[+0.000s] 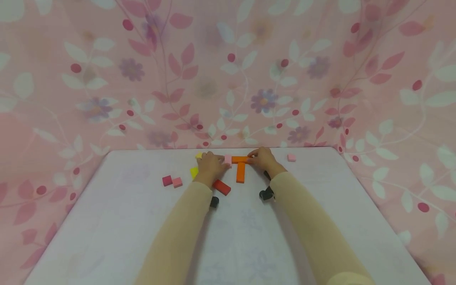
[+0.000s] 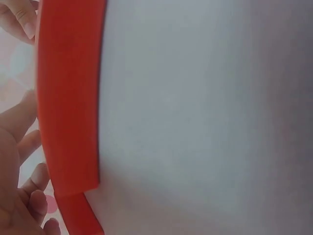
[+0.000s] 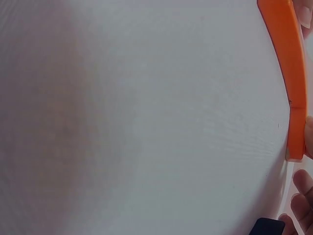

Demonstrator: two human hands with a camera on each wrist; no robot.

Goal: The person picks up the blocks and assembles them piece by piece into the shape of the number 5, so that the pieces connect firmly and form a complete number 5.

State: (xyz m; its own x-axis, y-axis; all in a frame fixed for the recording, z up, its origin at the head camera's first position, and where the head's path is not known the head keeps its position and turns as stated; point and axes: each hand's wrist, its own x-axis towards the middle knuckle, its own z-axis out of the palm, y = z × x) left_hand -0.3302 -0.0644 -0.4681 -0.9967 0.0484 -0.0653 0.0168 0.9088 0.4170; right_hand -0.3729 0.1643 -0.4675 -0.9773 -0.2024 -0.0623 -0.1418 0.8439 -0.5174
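Two orange blocks form a T near the table's back edge: a crosswise orange block (image 1: 239, 159) and a lengthwise orange block (image 1: 240, 172). My right hand (image 1: 264, 159) pinches the crosswise one at its right end with thumb and index finger. Against its left end is a pink block (image 1: 228, 159), which my left hand (image 1: 211, 166) holds between thumb and index finger. Below my left hand lies a red block (image 1: 222, 187); in the left wrist view the near red block (image 2: 68, 98) hides part of the fingers.
Yellow blocks (image 1: 194, 172) lie partly hidden beside my left hand. Farther left are a crimson block (image 1: 167, 181) and a pink block (image 1: 177, 182). Another pink block (image 1: 291, 157) sits at the back right. Black wrist devices (image 1: 266, 193) show beside the sleeves. Floral cloth (image 1: 228, 79) rises behind the table.
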